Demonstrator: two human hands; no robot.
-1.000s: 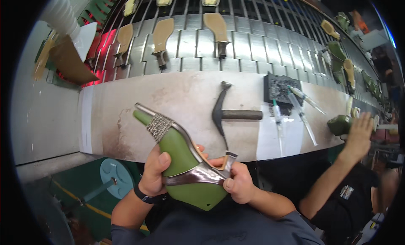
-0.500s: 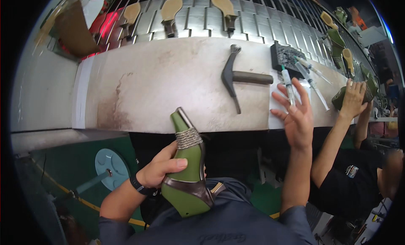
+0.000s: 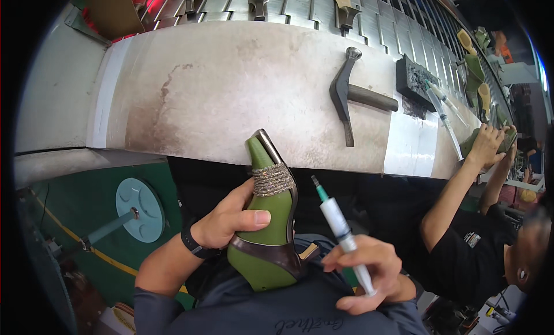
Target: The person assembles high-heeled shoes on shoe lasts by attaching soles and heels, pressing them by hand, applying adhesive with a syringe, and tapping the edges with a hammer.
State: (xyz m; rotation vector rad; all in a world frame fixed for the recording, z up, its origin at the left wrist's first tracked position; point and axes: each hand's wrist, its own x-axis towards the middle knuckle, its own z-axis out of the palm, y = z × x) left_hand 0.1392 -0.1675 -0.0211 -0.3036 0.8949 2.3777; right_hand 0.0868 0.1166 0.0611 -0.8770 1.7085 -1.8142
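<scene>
My left hand (image 3: 228, 222) is closed round a green shoe (image 3: 271, 217) built on a last, its thumb lying along the side. The shoe points toe-away from me over the bench edge. Bands of sparkling stones (image 3: 273, 180) wrap it near the toe, and dark brown trim crosses the heel part. In my right hand (image 3: 374, 264) is a syringe (image 3: 337, 224) with a clear barrel and a green-based dark tip. The fingers pinch its barrel, and the thumb is near the plunger end. Its tip points up and left, apart from the shoe.
On the pale, stained bench (image 3: 225, 93) lies a hammer (image 3: 344, 96). Beyond it a black block (image 3: 411, 81) has more syringes (image 3: 443, 117) by it. Shoe lasts stand on the slatted metal conveyor (image 3: 297, 6) behind. At right, a co-worker's hands (image 3: 486, 143) hold a green shoe.
My right hand has drawn back from beside the black block, bringing a syringe close to the shoe. The shoe stays in my left hand. The whole view has shifted.
</scene>
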